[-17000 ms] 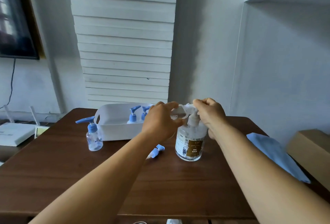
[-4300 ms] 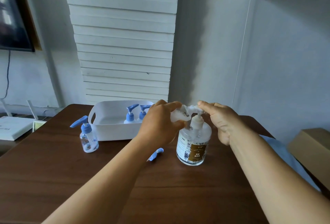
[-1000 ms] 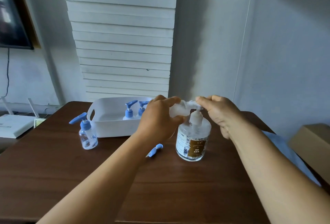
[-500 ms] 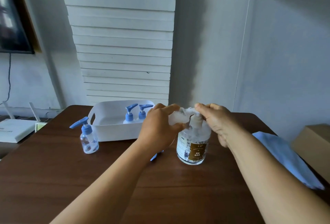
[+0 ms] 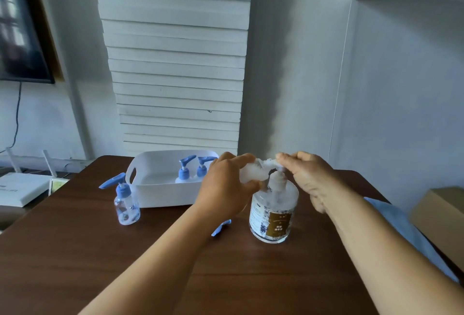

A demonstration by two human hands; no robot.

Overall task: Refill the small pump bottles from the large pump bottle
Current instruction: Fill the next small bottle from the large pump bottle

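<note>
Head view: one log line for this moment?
left hand: holds small bottle at spout | right hand: presses large pump bottle head | step: filling

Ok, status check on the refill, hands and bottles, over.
Left hand grips small clear bottle at the spout. Right hand presses large clear pump bottle's head. Loose blue pump cap on table; nothing blocking.
</note>
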